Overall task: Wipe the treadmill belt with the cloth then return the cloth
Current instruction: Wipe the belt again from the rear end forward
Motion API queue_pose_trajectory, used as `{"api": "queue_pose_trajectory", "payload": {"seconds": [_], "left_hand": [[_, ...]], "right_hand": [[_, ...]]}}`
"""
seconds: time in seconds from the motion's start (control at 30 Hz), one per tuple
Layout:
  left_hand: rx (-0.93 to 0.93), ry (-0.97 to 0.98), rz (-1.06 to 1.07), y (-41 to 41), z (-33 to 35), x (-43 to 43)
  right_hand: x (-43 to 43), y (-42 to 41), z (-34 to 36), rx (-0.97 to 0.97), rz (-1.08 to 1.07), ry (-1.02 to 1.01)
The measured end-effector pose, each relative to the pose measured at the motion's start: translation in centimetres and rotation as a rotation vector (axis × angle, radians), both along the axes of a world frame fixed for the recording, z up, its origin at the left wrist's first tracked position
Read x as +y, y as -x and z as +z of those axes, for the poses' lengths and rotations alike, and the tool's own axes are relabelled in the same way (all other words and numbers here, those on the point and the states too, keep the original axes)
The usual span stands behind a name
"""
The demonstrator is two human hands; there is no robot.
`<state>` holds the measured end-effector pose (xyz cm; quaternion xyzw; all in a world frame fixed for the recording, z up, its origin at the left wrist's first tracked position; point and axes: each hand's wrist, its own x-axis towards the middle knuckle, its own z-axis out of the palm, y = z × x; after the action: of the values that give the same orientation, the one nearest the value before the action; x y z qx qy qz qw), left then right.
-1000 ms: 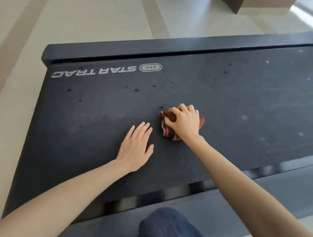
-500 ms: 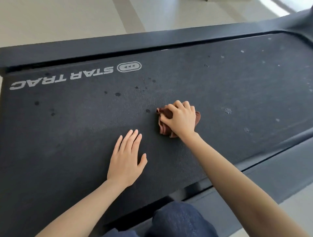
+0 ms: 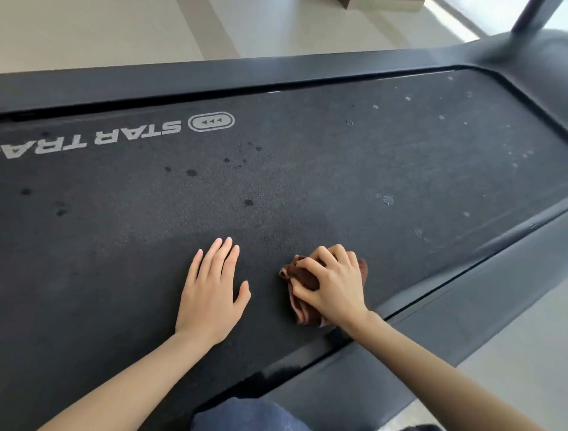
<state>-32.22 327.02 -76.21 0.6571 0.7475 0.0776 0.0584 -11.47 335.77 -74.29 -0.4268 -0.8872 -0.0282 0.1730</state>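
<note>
Wide black belt [image 3: 307, 190] fills almost the whole view, its pebbled surface running left to right and matte grey where the light catches it. Beyond it lies the floor [image 3: 276, 27], pale beige with darker bands crossing at an angle and a bright strip of light at the top right. The far rail [image 3: 215, 77] runs dark along the belt's upper edge; the near rail [image 3: 461, 307] slants up from the bottom to the right edge, with pale floor showing again beside it. At the top right the belt curves round into a rounded hood [image 3: 541, 58], and a dark post [image 3: 528, 15] rises out of view. A brown box corner [image 3: 384, 3] pokes in at the top edge. White lettering, STAR TRAC with an oval badge [image 3: 132, 135], sits upside down on the belt's left. A blue-clad knee [image 3: 246, 415] shows at the bottom. Left hand [image 3: 212, 292] lies flat on the belt, fingers straight and close together, thumb out, holding nothing. Just to its right, the right hand [image 3: 332, 286] has its fingers curled over the cloth [image 3: 302, 309], a bunched brown rag pressed on the belt close to the near rail. Dark spots [image 3: 190, 173] dot the left and middle of the belt; pale specks [image 3: 388, 200] scatter across the right.
</note>
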Motion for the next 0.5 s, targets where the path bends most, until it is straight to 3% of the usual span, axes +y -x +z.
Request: {"api": "queue_pose_trajectory", "payload": {"seconds": [0.2,0.4,0.5], "left_hand": [[-0.006,-0.015,-0.009,0.0,0.2,-0.2],[0.007,-0.039,-0.011,0.1,-0.2,-0.1],[0.020,-0.043,0.003,0.1,-0.4,0.0]], "right_hand": [[4.9,2.6,-0.2,0.021,0.077,-0.025],[13.5,-0.7,-0.4,0.052,-0.183,-0.028],[14.4,-0.7,-0.6,0.061,-0.166,-0.041]]}}
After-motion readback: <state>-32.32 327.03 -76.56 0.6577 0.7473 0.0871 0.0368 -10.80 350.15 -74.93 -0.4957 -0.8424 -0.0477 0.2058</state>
